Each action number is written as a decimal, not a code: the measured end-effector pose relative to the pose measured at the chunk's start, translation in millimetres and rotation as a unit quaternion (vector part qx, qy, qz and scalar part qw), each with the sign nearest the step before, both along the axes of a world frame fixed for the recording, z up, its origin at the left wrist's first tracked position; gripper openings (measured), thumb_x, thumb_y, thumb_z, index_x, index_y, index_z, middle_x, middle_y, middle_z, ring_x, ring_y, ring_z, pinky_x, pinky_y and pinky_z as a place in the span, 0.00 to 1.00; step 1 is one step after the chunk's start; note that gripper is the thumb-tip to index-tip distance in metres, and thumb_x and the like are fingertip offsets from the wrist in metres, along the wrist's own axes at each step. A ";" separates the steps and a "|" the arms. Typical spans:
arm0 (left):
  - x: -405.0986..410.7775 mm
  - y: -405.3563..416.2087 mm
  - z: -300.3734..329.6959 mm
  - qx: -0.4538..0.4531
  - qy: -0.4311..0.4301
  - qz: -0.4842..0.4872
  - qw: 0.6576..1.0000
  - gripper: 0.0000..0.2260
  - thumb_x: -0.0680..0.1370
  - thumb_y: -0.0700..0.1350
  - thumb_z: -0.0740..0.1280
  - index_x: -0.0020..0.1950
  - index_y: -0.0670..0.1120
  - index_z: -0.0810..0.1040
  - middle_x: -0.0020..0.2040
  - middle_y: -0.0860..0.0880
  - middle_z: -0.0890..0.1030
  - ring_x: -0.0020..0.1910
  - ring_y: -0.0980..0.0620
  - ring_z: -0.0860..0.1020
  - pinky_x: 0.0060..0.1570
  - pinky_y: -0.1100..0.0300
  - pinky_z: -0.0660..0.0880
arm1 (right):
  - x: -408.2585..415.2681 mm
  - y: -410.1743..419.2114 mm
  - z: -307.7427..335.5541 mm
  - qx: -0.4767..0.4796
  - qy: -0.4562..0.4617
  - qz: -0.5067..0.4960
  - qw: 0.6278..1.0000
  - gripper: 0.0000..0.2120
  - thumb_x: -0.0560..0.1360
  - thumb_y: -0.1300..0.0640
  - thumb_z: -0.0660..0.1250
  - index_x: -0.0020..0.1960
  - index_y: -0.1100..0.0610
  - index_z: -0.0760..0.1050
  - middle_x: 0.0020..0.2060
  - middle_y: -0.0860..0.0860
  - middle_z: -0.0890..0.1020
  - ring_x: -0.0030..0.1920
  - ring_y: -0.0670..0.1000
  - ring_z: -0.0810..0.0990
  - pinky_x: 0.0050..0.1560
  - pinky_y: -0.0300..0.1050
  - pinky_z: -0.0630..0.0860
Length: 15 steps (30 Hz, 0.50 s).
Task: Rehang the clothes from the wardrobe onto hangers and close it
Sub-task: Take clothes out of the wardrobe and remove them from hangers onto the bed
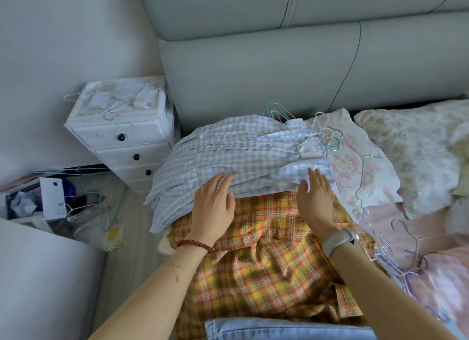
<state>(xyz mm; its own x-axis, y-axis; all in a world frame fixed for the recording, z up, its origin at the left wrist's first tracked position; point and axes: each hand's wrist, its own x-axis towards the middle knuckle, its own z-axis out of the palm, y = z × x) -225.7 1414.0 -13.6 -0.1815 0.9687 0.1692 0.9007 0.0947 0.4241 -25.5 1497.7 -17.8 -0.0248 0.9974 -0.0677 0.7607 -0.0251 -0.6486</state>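
A blue-and-white checked garment (228, 152) lies bunched on the bed, partly over a yellow-and-orange plaid garment (266, 258). My left hand (214, 202) lies flat with straight fingers on the near edge of the checked cloth. My right hand (316, 200) also rests open, fingers straight, at the seam between the two garments. Thin wire hangers (327, 134) lie tangled at the checked garment's far end, and more hangers (406, 253) lie on the pink bedding to the right. The wardrobe is out of view.
A grey padded headboard (253, 68) stands behind the bed. A white drawer unit (121, 134) with hangers and chargers on top stands at the left. Cluttered boxes and bags (50, 200) cover the floor beside it. Pillows (411, 147) lie at the right. Light denim (279, 329) shows at the bottom.
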 end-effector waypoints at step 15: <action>68.0 -303.9 -11.9 -0.247 0.015 0.010 0.969 0.19 0.79 0.48 0.56 0.70 0.49 0.65 0.67 0.49 0.69 0.66 0.48 0.65 0.67 0.51 0.60 | 5.8 -348.9 -9.4 -0.113 -0.088 0.065 0.988 0.18 0.79 0.57 0.54 0.67 0.57 0.68 0.68 0.52 0.69 0.71 0.53 0.60 0.71 0.58 0.54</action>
<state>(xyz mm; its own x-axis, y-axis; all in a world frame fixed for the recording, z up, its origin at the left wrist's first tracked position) -157.8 1110.1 -25.5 -0.2031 0.9292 -0.3088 0.9080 0.2967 0.2958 -19.7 1148.8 -27.1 -0.1192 0.9454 -0.3034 0.8670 -0.0497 -0.4958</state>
